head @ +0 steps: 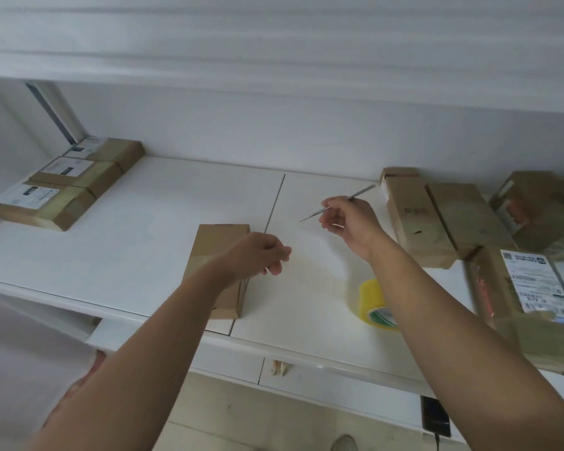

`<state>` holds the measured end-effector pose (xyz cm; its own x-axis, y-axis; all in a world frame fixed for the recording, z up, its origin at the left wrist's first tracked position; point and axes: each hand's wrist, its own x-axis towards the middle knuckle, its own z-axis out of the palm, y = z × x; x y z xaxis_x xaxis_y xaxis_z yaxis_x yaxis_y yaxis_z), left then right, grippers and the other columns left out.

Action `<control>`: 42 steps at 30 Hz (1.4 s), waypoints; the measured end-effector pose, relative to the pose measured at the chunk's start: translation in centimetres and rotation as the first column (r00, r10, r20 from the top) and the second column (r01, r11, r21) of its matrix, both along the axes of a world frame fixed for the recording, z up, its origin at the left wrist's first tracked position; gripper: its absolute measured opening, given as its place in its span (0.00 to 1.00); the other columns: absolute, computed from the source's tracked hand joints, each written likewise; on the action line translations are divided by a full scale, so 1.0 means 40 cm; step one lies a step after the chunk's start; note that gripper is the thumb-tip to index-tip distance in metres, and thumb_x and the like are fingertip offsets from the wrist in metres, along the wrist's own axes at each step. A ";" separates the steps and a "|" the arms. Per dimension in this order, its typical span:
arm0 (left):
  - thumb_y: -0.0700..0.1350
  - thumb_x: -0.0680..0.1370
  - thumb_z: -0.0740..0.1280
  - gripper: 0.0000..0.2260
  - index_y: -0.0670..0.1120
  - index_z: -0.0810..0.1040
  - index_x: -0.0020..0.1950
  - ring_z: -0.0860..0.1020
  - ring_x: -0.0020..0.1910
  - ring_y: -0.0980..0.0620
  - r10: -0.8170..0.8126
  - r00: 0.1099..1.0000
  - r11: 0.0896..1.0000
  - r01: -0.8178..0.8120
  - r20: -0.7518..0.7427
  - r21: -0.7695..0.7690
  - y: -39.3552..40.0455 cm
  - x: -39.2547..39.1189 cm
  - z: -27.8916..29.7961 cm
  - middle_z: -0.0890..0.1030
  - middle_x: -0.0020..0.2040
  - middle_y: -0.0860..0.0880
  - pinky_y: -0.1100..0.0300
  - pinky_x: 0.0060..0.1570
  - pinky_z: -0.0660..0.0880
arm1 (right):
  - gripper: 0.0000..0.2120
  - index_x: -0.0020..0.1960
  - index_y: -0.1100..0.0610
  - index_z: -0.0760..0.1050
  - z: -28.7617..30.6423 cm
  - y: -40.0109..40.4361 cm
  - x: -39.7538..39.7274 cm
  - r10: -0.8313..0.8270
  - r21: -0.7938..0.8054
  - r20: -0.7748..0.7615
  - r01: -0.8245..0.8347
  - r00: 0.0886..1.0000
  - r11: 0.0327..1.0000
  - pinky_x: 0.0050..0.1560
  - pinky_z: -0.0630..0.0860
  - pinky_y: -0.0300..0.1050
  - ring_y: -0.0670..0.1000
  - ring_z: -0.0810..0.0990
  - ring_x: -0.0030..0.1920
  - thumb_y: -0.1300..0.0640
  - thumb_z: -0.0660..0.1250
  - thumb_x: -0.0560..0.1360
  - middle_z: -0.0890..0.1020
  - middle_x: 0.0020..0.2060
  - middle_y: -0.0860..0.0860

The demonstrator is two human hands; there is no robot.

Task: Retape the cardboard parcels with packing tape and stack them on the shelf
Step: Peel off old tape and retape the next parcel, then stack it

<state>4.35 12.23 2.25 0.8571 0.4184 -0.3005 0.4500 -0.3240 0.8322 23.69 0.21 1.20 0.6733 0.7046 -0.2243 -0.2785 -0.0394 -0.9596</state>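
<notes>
Only 1 view is given, the head camera, looking down on a white counter (144, 242) set under a shelf. The parcel (220, 255) in hand is a narrow brown box lying near the front edge, left of the seam that splits the counter; its long axis runs from front edge to back. The left hand (258, 253) hovers over its right side with fingers loosely curled; they seem to hold nothing, though a thin strip of clear tape there cannot be ruled out. The right hand (345, 219) sits further back and to the right, well apart from the box, pinching a thin metal tool (339, 203) that points across toward the seam.

The tape roll (376, 304), yellow, stands near the front edge, partly behind the right forearm. So the left hand is the nearer to the box, the right arm the nearer to the roll.

At the back left corner lie 3 taped parcels (69, 187), side by side rather than stacked. Along the right edge wait several more boxes (437, 219), 1 with a shipping label (534, 284).
</notes>
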 end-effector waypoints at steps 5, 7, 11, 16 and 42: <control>0.46 0.83 0.64 0.12 0.42 0.81 0.43 0.77 0.36 0.52 0.072 0.996 0.997 -0.070 -0.061 0.036 0.003 -0.010 -0.043 0.81 0.34 0.49 0.61 0.39 0.73 | 0.11 0.43 0.59 0.77 0.010 -0.028 0.014 0.076 0.118 -0.148 -0.058 0.986 0.991 0.38 0.75 0.41 0.50 0.78 0.31 0.64 0.59 0.79 0.80 0.28 0.53; 0.47 0.83 0.63 0.13 0.43 0.81 0.43 0.78 0.36 0.52 0.078 0.995 0.996 -0.074 -0.068 0.059 0.002 -0.010 -0.054 0.82 0.34 0.49 0.60 0.40 0.73 | 0.11 0.41 0.60 0.77 0.024 -0.037 0.008 0.136 0.166 -0.182 -0.105 0.974 0.980 0.35 0.75 0.41 0.50 0.77 0.29 0.64 0.58 0.79 0.78 0.27 0.53; 0.49 0.83 0.63 0.13 0.46 0.80 0.42 0.77 0.34 0.55 0.130 0.991 0.987 -0.126 -0.030 0.100 0.003 -0.008 -0.071 0.81 0.32 0.52 0.59 0.40 0.71 | 0.12 0.39 0.59 0.75 0.027 -0.045 -0.014 0.262 0.132 -0.135 -0.245 0.956 0.960 0.34 0.74 0.41 0.51 0.76 0.29 0.64 0.59 0.79 0.78 0.27 0.54; 0.48 0.83 0.64 0.11 0.46 0.80 0.43 0.75 0.32 0.55 0.159 0.987 0.981 -0.162 0.034 0.107 -0.002 -0.009 -0.093 0.79 0.31 0.52 0.59 0.40 0.71 | 0.11 0.40 0.59 0.73 -0.001 -0.068 -0.026 0.332 -0.012 -0.034 -0.333 0.943 0.943 0.34 0.73 0.42 0.52 0.75 0.28 0.65 0.59 0.80 0.77 0.26 0.55; 0.48 0.82 0.64 0.13 0.51 0.78 0.38 0.75 0.32 0.54 0.228 0.974 0.946 -0.225 0.011 0.234 -0.048 0.035 -0.118 0.78 0.31 0.52 0.60 0.37 0.71 | 0.10 0.48 0.63 0.76 -0.023 -0.122 -0.010 0.426 -0.258 0.171 -0.377 0.889 0.890 0.58 0.79 0.54 0.66 0.85 0.44 0.62 0.57 0.81 0.85 0.40 0.63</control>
<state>5.73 10.32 -2.48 0.7275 0.6608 -0.1845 0.5465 -0.3957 0.7381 23.29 -4.68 0.29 0.3917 0.8764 -0.2802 0.0189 -0.3122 -0.9498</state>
